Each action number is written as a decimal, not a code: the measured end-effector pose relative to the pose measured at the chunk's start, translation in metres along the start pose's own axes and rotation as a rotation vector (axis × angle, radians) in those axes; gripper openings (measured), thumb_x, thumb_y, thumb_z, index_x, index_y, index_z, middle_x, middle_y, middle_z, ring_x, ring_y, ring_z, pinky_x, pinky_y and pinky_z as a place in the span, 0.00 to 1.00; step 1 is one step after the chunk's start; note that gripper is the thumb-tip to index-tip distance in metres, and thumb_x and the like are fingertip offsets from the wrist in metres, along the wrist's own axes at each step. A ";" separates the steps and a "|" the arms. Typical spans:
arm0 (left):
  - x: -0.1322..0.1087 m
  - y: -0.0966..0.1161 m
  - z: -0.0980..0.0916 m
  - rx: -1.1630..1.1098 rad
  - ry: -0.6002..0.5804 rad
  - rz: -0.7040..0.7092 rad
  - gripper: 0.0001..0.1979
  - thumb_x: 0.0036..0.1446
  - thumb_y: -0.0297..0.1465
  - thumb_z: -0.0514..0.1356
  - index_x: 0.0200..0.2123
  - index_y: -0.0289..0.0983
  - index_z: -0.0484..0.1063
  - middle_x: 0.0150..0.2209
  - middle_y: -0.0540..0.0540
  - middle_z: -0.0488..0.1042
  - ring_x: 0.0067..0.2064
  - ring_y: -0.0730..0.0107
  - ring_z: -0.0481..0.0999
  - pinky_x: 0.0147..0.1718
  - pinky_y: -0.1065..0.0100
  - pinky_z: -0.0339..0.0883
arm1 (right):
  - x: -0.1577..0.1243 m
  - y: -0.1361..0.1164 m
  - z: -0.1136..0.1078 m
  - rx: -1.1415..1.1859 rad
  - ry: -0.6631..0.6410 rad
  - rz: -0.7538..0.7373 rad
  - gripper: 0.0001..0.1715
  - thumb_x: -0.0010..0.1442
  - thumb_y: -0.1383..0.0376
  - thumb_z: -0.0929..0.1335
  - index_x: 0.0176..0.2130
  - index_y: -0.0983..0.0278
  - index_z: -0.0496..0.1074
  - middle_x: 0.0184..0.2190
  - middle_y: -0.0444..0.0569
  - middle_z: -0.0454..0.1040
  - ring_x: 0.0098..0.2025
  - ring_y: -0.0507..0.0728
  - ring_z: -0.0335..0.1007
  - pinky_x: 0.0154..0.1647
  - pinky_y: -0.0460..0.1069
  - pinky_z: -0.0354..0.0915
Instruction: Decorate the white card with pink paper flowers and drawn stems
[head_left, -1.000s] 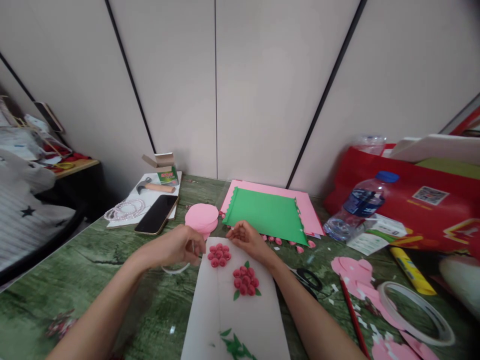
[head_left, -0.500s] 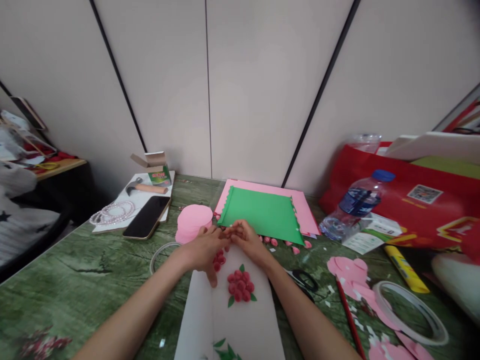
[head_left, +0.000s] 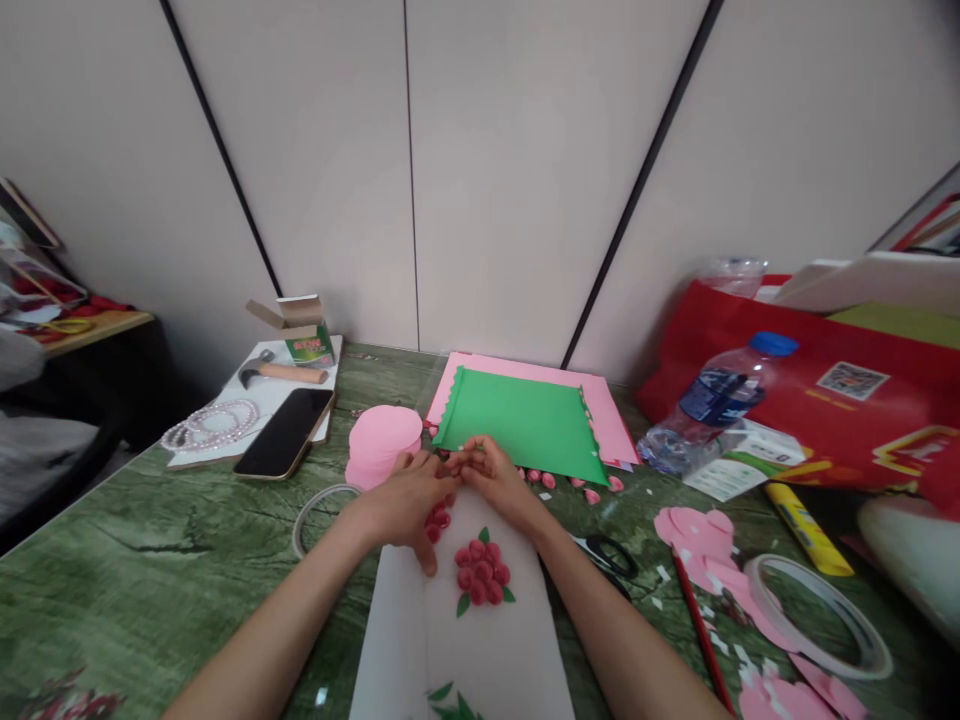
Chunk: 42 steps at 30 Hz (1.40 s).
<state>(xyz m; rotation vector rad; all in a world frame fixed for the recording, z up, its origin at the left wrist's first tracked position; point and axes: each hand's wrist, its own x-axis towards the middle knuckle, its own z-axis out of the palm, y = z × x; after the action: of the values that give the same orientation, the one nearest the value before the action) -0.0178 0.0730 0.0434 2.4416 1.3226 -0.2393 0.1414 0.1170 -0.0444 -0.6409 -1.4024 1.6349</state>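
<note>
My left hand point(head_left: 405, 503) and my right hand point(head_left: 499, 485) meet at the far end of a white paper sheet point(head_left: 502, 665). Their fingertips are pinched together, and whatever lies between them is too small to make out. Under my left palm, a cluster of dark pink paper flowers point(head_left: 438, 520) shows only in part. A fuller round cluster of pink paper flowers point(head_left: 482, 572) with green leaves sits on the sheet, between my forearms. More green paper leaves point(head_left: 457, 706) appear at the sheet's near end, cut off by the picture edge.
Beyond my hands lies a green sheet point(head_left: 517, 420) with small pink rolls along its edges. Pink paper circles point(head_left: 384, 440), a phone point(head_left: 285, 433) and a hammer point(head_left: 281, 371) lie left. Scissors point(head_left: 609, 556), a tape roll point(head_left: 817, 615), a glue stick point(head_left: 810, 530) and a bottle point(head_left: 724, 400) are right.
The view has shifted slightly, so items at the left sit a little farther left. Both hands stay pinched together in nearly the same place over the sheet.
</note>
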 end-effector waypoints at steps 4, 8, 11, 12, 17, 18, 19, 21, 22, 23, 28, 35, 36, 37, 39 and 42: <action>0.001 -0.001 0.001 -0.013 0.005 -0.009 0.32 0.30 0.42 0.71 0.41 0.39 0.68 0.45 0.41 0.64 0.50 0.48 0.61 0.48 0.53 0.52 | -0.001 -0.002 0.001 -0.023 -0.011 -0.005 0.16 0.51 0.65 0.68 0.37 0.59 0.56 0.35 0.44 0.72 0.37 0.53 0.70 0.43 0.53 0.65; 0.002 -0.004 0.003 -0.007 0.021 0.005 0.32 0.30 0.44 0.70 0.40 0.38 0.67 0.45 0.40 0.64 0.49 0.48 0.61 0.47 0.53 0.53 | -0.001 -0.002 0.001 -0.013 -0.011 -0.007 0.16 0.51 0.64 0.68 0.37 0.59 0.56 0.35 0.44 0.72 0.37 0.53 0.70 0.44 0.53 0.65; 0.003 -0.005 0.005 -0.005 0.031 0.014 0.32 0.29 0.44 0.70 0.39 0.37 0.67 0.44 0.40 0.64 0.49 0.48 0.61 0.46 0.54 0.54 | 0.000 0.000 0.000 -0.005 -0.013 -0.002 0.17 0.51 0.65 0.68 0.37 0.59 0.56 0.35 0.44 0.72 0.37 0.53 0.70 0.44 0.53 0.65; 0.003 -0.005 0.005 -0.006 0.033 0.016 0.32 0.30 0.44 0.70 0.39 0.38 0.67 0.44 0.40 0.64 0.48 0.48 0.60 0.46 0.54 0.54 | 0.000 0.001 0.000 -0.007 -0.016 -0.003 0.16 0.51 0.65 0.68 0.37 0.59 0.56 0.35 0.44 0.72 0.37 0.53 0.70 0.43 0.53 0.65; 0.003 -0.004 0.005 -0.012 0.022 0.009 0.30 0.32 0.44 0.70 0.39 0.39 0.68 0.43 0.42 0.64 0.48 0.50 0.60 0.47 0.54 0.53 | 0.000 0.002 0.000 -0.018 -0.007 -0.018 0.16 0.52 0.65 0.68 0.37 0.59 0.56 0.34 0.43 0.72 0.37 0.53 0.70 0.42 0.52 0.64; 0.003 -0.004 0.004 -0.013 0.021 0.005 0.29 0.32 0.43 0.70 0.39 0.39 0.68 0.43 0.43 0.63 0.48 0.50 0.60 0.47 0.54 0.53 | 0.000 0.002 0.000 -0.021 -0.005 -0.016 0.16 0.52 0.65 0.68 0.37 0.59 0.56 0.34 0.43 0.72 0.37 0.53 0.70 0.42 0.52 0.64; 0.003 -0.003 0.004 -0.012 0.024 0.003 0.29 0.32 0.43 0.70 0.39 0.39 0.68 0.43 0.43 0.63 0.48 0.50 0.60 0.47 0.54 0.53 | 0.000 0.001 0.000 -0.024 -0.005 -0.013 0.16 0.52 0.65 0.68 0.37 0.59 0.56 0.34 0.43 0.72 0.37 0.53 0.70 0.42 0.52 0.64; 0.003 -0.002 0.004 -0.013 0.030 0.007 0.28 0.32 0.43 0.70 0.38 0.39 0.68 0.42 0.42 0.63 0.48 0.50 0.60 0.46 0.54 0.53 | 0.000 0.001 0.000 -0.025 -0.009 -0.009 0.16 0.51 0.65 0.68 0.37 0.59 0.56 0.34 0.43 0.72 0.38 0.53 0.70 0.42 0.52 0.64; 0.003 -0.002 0.004 -0.013 0.031 0.010 0.28 0.33 0.43 0.70 0.38 0.39 0.68 0.42 0.42 0.63 0.48 0.50 0.61 0.46 0.54 0.53 | 0.000 0.000 0.000 -0.025 -0.012 -0.009 0.16 0.52 0.65 0.68 0.37 0.59 0.56 0.35 0.43 0.72 0.38 0.53 0.69 0.42 0.51 0.64; 0.003 -0.002 0.004 -0.012 0.031 0.011 0.28 0.33 0.43 0.70 0.38 0.39 0.68 0.42 0.42 0.63 0.48 0.50 0.61 0.46 0.54 0.53 | 0.000 0.000 0.000 -0.025 -0.015 -0.009 0.16 0.52 0.65 0.68 0.37 0.59 0.56 0.35 0.43 0.72 0.38 0.53 0.69 0.42 0.51 0.63; 0.003 -0.002 0.003 -0.011 0.033 0.009 0.27 0.33 0.43 0.70 0.37 0.39 0.68 0.41 0.43 0.64 0.47 0.51 0.61 0.45 0.56 0.55 | 0.000 0.000 0.000 -0.013 -0.009 -0.003 0.17 0.51 0.65 0.68 0.37 0.59 0.56 0.34 0.43 0.72 0.38 0.53 0.70 0.42 0.51 0.63; 0.002 -0.003 0.003 -0.026 0.045 0.015 0.31 0.29 0.45 0.70 0.38 0.40 0.68 0.41 0.44 0.64 0.47 0.51 0.61 0.45 0.57 0.54 | 0.000 0.002 -0.001 0.002 0.001 -0.002 0.17 0.51 0.67 0.68 0.37 0.60 0.56 0.35 0.44 0.72 0.37 0.53 0.70 0.41 0.51 0.64; 0.002 -0.003 0.002 -0.032 0.040 0.016 0.31 0.30 0.45 0.70 0.39 0.41 0.68 0.41 0.44 0.64 0.47 0.51 0.61 0.45 0.57 0.54 | 0.000 0.003 -0.001 -0.001 0.001 -0.004 0.17 0.51 0.67 0.68 0.37 0.60 0.56 0.35 0.44 0.72 0.37 0.53 0.70 0.41 0.51 0.64; 0.002 -0.002 0.002 -0.036 0.034 0.017 0.30 0.31 0.45 0.70 0.39 0.41 0.69 0.41 0.44 0.64 0.48 0.51 0.61 0.46 0.57 0.54 | 0.000 0.003 -0.001 -0.002 0.000 -0.005 0.17 0.51 0.67 0.68 0.37 0.59 0.56 0.35 0.44 0.72 0.37 0.53 0.70 0.41 0.51 0.64; 0.001 -0.001 0.001 -0.032 0.026 0.015 0.29 0.32 0.46 0.70 0.39 0.41 0.69 0.41 0.44 0.64 0.48 0.50 0.61 0.46 0.56 0.53 | 0.001 0.003 -0.001 -0.001 -0.008 -0.005 0.16 0.51 0.67 0.68 0.37 0.59 0.56 0.35 0.44 0.72 0.38 0.53 0.70 0.42 0.51 0.64; 0.001 0.001 -0.001 -0.009 0.016 0.005 0.28 0.33 0.45 0.70 0.38 0.40 0.69 0.41 0.44 0.63 0.48 0.50 0.61 0.45 0.57 0.54 | 0.000 0.003 -0.001 -0.006 -0.007 -0.005 0.16 0.51 0.67 0.67 0.37 0.59 0.56 0.35 0.44 0.72 0.38 0.53 0.70 0.43 0.52 0.64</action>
<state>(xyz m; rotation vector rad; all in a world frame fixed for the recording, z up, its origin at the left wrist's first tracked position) -0.0165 0.0731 0.0439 2.4433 1.3212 -0.2128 0.1410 0.1177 -0.0472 -0.6349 -1.4133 1.6310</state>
